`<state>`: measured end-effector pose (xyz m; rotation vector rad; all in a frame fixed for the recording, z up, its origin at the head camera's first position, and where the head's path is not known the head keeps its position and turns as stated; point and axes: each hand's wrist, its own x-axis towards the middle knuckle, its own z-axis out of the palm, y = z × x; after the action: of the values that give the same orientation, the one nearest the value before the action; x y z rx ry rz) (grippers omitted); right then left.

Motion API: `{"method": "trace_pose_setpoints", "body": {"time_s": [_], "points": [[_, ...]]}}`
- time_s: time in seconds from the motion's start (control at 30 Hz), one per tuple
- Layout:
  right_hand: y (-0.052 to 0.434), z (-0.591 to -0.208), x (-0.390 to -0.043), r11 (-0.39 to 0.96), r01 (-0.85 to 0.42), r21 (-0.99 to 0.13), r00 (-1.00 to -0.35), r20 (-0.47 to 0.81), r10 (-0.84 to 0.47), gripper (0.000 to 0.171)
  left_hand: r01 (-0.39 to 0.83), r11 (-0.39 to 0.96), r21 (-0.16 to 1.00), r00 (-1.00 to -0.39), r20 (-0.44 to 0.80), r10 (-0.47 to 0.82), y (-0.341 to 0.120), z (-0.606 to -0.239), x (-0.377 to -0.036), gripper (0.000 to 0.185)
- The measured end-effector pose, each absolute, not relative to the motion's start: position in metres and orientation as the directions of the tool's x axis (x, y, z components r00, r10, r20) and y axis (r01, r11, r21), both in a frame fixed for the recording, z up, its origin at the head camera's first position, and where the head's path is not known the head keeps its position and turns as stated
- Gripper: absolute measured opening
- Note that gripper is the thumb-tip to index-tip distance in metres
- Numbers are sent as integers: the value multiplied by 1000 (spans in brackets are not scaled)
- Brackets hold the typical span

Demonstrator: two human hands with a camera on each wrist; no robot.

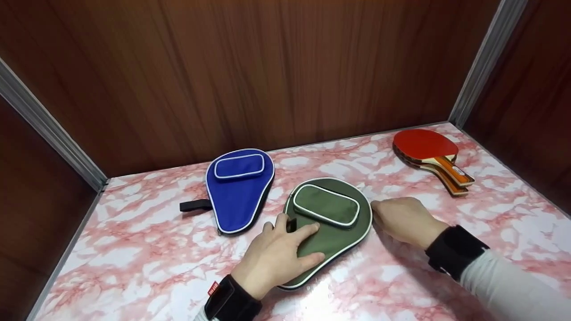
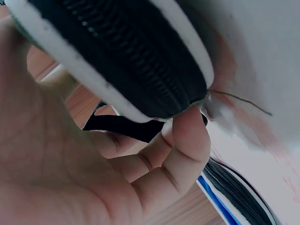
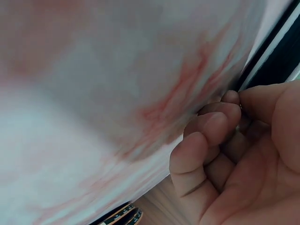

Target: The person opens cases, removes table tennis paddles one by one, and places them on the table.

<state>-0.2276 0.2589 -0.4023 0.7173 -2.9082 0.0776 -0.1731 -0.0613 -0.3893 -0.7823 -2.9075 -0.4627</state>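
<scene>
- Green paddle case lies flat on the bench, zipped closed.
- Left hand grips its narrow end.
- Right hand, fingers curled, pinches its right edge.

2 paddle cases, 2 stacked paddles.

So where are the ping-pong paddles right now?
In the head view, the paddles lie stacked at the far right corner of the marble table, beyond the right hand and clear of the green case.
</scene>
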Motion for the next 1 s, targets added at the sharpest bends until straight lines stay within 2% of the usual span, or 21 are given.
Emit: {"method": "trace_pose_setpoints", "body": {"time_s": [0.47, 1.0], "points": [[249, -412, -194, 874, -486, 23, -835, 281, -472, 30, 500, 821, 276, -866, 173, 469, -61, -390, -173, 62], [233, -418, -168, 851, -523, 42, -798, 326, -506, 28, 497, 821, 282, -867, 198, 457, -58, -393, -172, 60]]}}
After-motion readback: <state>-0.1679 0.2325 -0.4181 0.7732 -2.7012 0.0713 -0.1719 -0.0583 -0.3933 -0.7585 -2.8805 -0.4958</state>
